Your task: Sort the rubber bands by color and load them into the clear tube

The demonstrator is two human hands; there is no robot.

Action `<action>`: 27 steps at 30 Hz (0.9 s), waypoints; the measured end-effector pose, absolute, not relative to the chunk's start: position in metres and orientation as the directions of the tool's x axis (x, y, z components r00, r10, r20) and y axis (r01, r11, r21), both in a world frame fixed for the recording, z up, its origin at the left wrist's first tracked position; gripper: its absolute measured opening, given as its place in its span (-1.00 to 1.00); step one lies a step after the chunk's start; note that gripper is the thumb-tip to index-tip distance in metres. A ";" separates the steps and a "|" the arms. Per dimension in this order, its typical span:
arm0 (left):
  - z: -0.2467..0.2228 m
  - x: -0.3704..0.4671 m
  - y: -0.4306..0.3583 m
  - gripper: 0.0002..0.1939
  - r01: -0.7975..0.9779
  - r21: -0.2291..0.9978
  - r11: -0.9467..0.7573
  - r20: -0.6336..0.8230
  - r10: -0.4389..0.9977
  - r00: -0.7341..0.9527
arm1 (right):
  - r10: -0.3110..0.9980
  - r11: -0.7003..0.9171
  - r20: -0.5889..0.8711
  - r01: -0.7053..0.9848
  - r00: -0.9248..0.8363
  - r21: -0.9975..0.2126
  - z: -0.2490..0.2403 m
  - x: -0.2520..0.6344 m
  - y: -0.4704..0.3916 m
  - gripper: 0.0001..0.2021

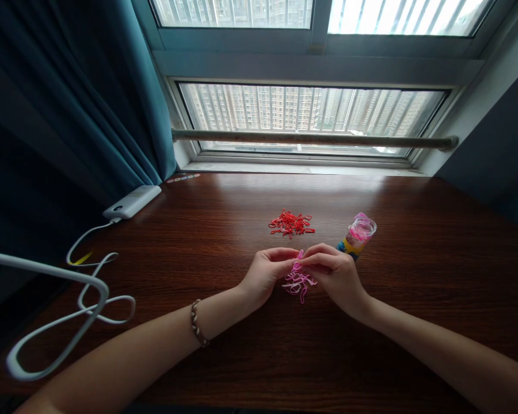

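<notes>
Pink paper clips [299, 280] lie heaped on a brown tabletop [435, 247], with the right hand [337, 279] at three o'clock, the left hand [266, 277] at nine, a transparent-rimmed jar [357, 234] at two, red paper clips [290, 223] at twelve, and, pinched narrowly between both hands, a pink clip [300, 255].

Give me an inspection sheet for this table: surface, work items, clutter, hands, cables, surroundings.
Surface: dark brown wood-grain table.
Work items: red pile of small looped pieces; pink pile nearer the person; jar partly behind the right hand.
Clutter: white device at left; small strip by the far left corner, too small to identify.
Hands: left hand and right hand pinch pink pieces between them, above the pink pile.
Cables: white cable, looped at left.
Surroundings: window ahead, rail across it; blue curtain at left.
</notes>
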State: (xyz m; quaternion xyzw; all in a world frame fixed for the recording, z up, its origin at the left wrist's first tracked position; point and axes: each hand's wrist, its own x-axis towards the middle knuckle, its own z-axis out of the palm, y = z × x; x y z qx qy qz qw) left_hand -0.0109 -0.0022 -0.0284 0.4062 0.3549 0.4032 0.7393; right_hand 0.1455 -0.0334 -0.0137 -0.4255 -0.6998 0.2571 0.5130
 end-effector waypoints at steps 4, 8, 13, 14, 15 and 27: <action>-0.027 -0.010 -0.005 -0.74 -0.290 0.886 0.362 -0.227 0.884 0.410 | 0.849 0.511 0.516 0.414 -0.109 -0.753 -0.012 0.146 -0.035 -0.91; -0.028 -0.010 -0.005 -0.75 -0.287 0.888 0.361 -0.216 0.876 0.432 | 0.848 0.507 0.517 0.460 -0.117 -0.729 -0.014 0.147 -0.035 -0.91; -0.021 -0.008 -0.010 -0.74 -0.279 0.902 0.330 -0.161 0.856 0.492 | 0.852 0.491 0.511 0.512 -0.115 -0.704 -0.017 0.150 -0.032 -0.92; -0.019 -0.008 -0.011 -0.72 -0.273 0.909 0.315 -0.145 0.853 0.502 | 0.857 0.480 0.504 0.528 -0.110 -0.701 -0.016 0.150 -0.032 -0.92; -0.018 -0.008 -0.013 -0.71 -0.264 0.916 0.301 -0.135 0.852 0.506 | 0.861 0.468 0.498 0.546 -0.105 -0.695 -0.016 0.150 -0.032 -0.92; -0.025 -0.010 -0.008 -0.75 -0.281 0.901 0.330 -0.200 0.893 0.404 | 0.856 0.485 0.483 0.611 -0.185 -0.625 -0.010 0.145 -0.036 -0.88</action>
